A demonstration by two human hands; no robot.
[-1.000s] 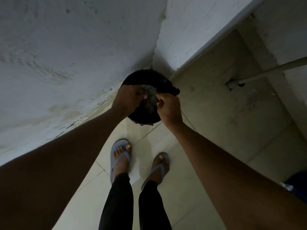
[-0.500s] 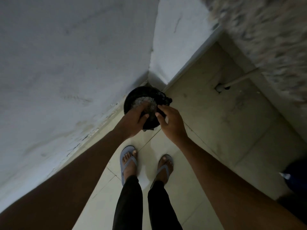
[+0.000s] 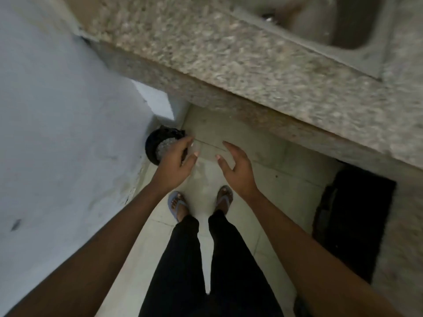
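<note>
A small round black bin (image 3: 152, 145) lined with a black bag stands on the floor in the corner against the white wall, with something crinkled and silvery (image 3: 166, 146) lying in it. My left hand (image 3: 176, 162) hovers above and just right of the bin, fingers relaxed and holding nothing. My right hand (image 3: 237, 167) hangs further right over the floor tiles, fingers spread and empty. Both hands are apart from the bin.
A speckled granite counter (image 3: 229, 60) juts out overhead, with a steel sink (image 3: 343, 26) at the top right. A white wall (image 3: 57, 133) runs along the left. A dark mat (image 3: 352, 220) lies on the right. My feet in sandals (image 3: 178, 205) stand on pale tiles.
Both hands have let go of the bin and its silvery contents and drawn back towards me. The view has swung up, bringing the counter and sink into sight.
</note>
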